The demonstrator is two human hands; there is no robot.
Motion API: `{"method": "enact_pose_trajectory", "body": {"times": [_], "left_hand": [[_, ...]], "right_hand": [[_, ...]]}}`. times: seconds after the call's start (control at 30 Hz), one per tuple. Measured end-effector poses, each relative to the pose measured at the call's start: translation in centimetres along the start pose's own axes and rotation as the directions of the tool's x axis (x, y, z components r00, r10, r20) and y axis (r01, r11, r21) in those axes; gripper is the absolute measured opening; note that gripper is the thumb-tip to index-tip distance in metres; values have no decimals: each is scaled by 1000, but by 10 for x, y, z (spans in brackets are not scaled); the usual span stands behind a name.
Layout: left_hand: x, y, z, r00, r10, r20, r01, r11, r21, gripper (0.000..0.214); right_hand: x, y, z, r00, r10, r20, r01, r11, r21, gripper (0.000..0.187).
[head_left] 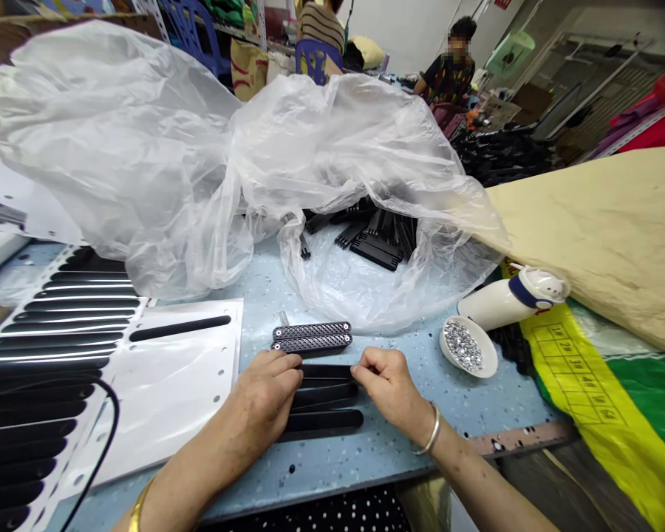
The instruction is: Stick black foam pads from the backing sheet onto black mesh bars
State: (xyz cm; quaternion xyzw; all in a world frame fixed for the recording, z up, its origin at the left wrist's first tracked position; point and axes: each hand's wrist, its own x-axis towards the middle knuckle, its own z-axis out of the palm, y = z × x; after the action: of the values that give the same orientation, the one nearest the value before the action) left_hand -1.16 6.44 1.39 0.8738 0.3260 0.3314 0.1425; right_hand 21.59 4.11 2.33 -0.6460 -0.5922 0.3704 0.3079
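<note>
Left hand (269, 391) curls around the black strips (326, 421) and right hand (385, 383) pinches the top one's end. Studded strips (312, 338) at 12 o'clock, bowl (448, 356) of silver bits at 2.

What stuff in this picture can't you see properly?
Head view:
- Black strips: the left ends are hidden under the left hand. It is unclear whether the right hand grips one.
- Black toothed parts: mostly hidden by the cloudy plastic bag.
- Shiny bits in the white bowl: too small to identify.
- Slotted white sheet: cut off by the left edge.
</note>
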Motion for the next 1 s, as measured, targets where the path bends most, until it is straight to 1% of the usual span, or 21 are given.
{"method": "enact_pose_trajectory", "body": {"times": [0.17, 0.33, 0.5, 0.7, 0.87, 0.93, 1.0], "left_hand": [[0, 1, -2, 999, -6, 32, 7, 1000, -20, 28], [1, 1, -2, 1000, 2, 8, -2, 1000, -19, 29], [2, 1, 0, 1000, 10, -27, -10, 1000, 7, 29], [2, 1, 0, 999, 25, -30, -25, 1000, 14, 26], [1, 0, 1, 999, 22, -30, -22, 1000, 12, 27], [1, 1, 0, 999, 26, -23, -25, 1000, 14, 28], [2, 1, -2, 999, 30, -11, -29, 999, 19, 29]], "right_hand": [[0, -4, -1, 997, -77, 9, 78, 989, -126, 25], [1, -7, -3, 991, -130, 29, 133, 962, -237, 26], [1, -7, -3, 988, -147, 36, 151, 944, -292, 25], [0, -5, -3, 992, -111, 50, 121, 955, -272, 27], [1, 5, 0, 999, -40, 32, 46, 978, -201, 30], [1, 10, 0, 1000, -5, 16, 7, 989, -147, 27], [2, 14, -1, 1000, 26, 8, -26, 997, -76, 17]]}}
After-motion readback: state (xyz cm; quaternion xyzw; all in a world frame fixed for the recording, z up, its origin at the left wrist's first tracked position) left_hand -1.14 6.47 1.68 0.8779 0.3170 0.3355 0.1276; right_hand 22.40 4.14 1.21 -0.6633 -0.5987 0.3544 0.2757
